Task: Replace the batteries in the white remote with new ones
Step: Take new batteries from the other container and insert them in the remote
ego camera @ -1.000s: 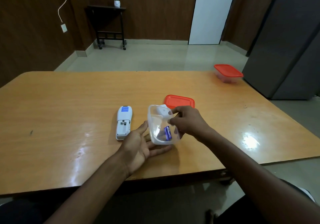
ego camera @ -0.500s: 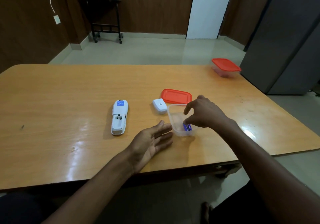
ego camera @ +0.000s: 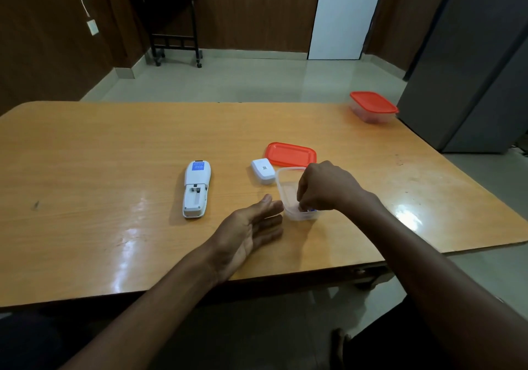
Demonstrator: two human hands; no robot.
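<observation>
The white remote (ego camera: 196, 189) lies face down on the wooden table (ego camera: 114, 146), its battery bay uncovered and empty. Its white battery cover (ego camera: 263, 170) lies to the right of it. A clear plastic container (ego camera: 287, 191) stands upright on the table by the cover. My right hand (ego camera: 325, 188) reaches down into it, fingertips pinched around a blue battery (ego camera: 310, 210) at the bottom; most of the battery is hidden. My left hand (ego camera: 248, 228) rests palm up on the table just left of the container, fingers spread, holding nothing.
The container's red lid (ego camera: 291, 154) lies flat behind it. A second clear container with a red lid (ego camera: 373, 107) stands at the far right corner. A dark cabinet (ego camera: 471, 55) stands beside the table on the right. The near table edge runs under my forearms.
The container went from tilted over my left palm to standing on the table. My right hand has dipped deeper into it and closed its fingertips on the battery. The left hand stays open.
</observation>
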